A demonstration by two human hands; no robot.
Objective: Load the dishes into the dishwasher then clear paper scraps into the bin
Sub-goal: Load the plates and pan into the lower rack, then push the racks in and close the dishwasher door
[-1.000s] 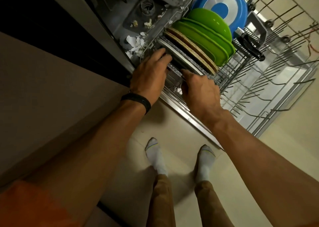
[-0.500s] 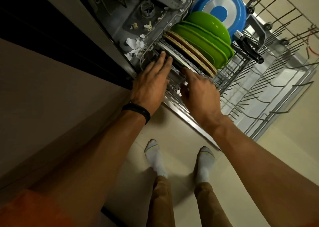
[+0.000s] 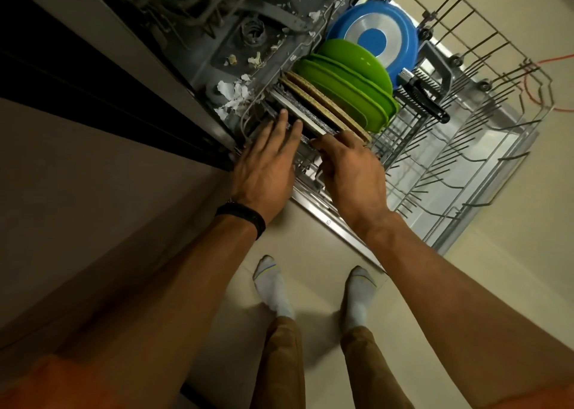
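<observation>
Well, torn paper scraps (image 3: pixel 234 96) lie on the floor of the dishwasher tub at the left, not yet cleared. Just beside them the left hand (image 3: pixel 265 166) lies flat, fingers straight, its tips pressing the near face of a speckled grey plate (image 3: pixel 299 111) that stands on edge at the front of the row. The right hand (image 3: pixel 352 169) grips the same plate at its near corner, thumb along the rim and the other fingers curled out of sight behind.

The plate seems to be going between the tines of the lower rack (image 3: pixel 466 160). To do this well, I would steady it with the flat hand, guide the bottom edge straight down into one slot, and let go only once it stands by itself.

Right of it, close together, stand two tan plates (image 3: pixel 323 105), the green dishes (image 3: pixel 348 94) and a blue pan (image 3: pixel 400 35); avoid knocking them.
</observation>
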